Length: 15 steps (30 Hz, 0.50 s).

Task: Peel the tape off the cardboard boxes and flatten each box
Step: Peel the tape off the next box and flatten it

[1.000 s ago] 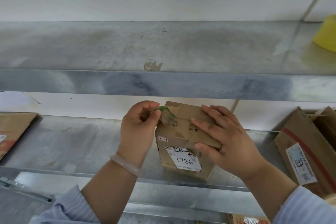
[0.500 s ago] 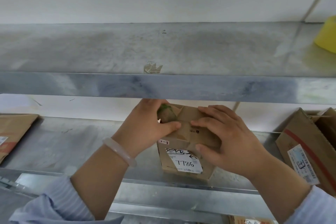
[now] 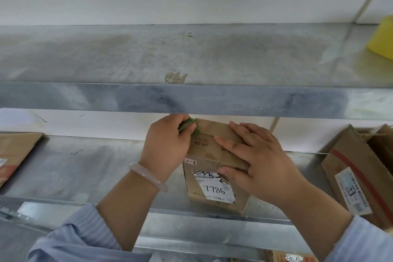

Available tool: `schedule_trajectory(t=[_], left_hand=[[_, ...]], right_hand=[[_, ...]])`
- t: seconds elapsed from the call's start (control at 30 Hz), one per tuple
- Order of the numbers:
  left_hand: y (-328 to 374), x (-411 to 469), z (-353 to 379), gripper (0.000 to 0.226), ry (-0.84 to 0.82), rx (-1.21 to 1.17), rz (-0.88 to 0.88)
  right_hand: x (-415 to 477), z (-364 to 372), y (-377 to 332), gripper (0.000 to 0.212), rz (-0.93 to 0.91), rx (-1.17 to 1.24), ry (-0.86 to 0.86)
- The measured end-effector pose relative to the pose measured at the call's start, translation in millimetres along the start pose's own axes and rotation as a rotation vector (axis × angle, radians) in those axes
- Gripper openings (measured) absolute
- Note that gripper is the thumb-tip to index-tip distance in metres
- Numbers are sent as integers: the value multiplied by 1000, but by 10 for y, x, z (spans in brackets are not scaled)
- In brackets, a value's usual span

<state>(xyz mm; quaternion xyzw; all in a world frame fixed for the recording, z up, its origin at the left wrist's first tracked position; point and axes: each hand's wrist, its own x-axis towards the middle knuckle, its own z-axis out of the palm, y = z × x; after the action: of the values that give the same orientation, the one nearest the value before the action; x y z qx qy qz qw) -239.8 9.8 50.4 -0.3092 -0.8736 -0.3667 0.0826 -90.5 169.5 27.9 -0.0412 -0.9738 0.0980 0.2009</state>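
Observation:
A small brown cardboard box point(image 3: 204, 147) stands upright on the lower metal shelf point(image 3: 85, 168), with a white label reading 7786 on its front. My right hand point(image 3: 255, 159) lies flat on the box's top and grips its near right edge. My left hand point(image 3: 168, 144) is at the top left corner, fingers pinched on a strip of green tape point(image 3: 188, 123) that lifts off the box. The far side of the box is hidden under the upper shelf.
The upper metal shelf point(image 3: 191, 95) hangs just above my hands. A larger open box point(image 3: 357, 168) with red tape and a label leans at the right. Flat cardboard point(image 3: 14, 151) lies at the far left. A yellow object point(image 3: 382, 38) sits on the upper shelf, right.
My left hand has moved back along the box's top left corner, still pinching the green tape. The right hand stays pressed on the box. The view shifted slightly.

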Motion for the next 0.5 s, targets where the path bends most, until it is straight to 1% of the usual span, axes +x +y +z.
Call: schedule_trajectory(t=[0.13,0.2,0.23,0.33,0.47,0.5], left_hand=[[-64,28,37,17,-17,-213,-166],[-101,35,71,17,-22,-371,-288],[-113,24,91,16,-15,-491,-371],[-125,-28,143,16,12,-962,-614],[-139,-45,189,19,100,-1417,-910],[-163,-32,193,21,110,-1486,-960]], right_hand=[[1,0,10,59,-10,20,20],[7,0,18,58,-18,20,18],[10,2,19,58,-19,20,15],[14,7,22,57,-23,30,15],[-7,-1,12,55,-66,51,26],[-17,-2,8,55,-76,58,29]])
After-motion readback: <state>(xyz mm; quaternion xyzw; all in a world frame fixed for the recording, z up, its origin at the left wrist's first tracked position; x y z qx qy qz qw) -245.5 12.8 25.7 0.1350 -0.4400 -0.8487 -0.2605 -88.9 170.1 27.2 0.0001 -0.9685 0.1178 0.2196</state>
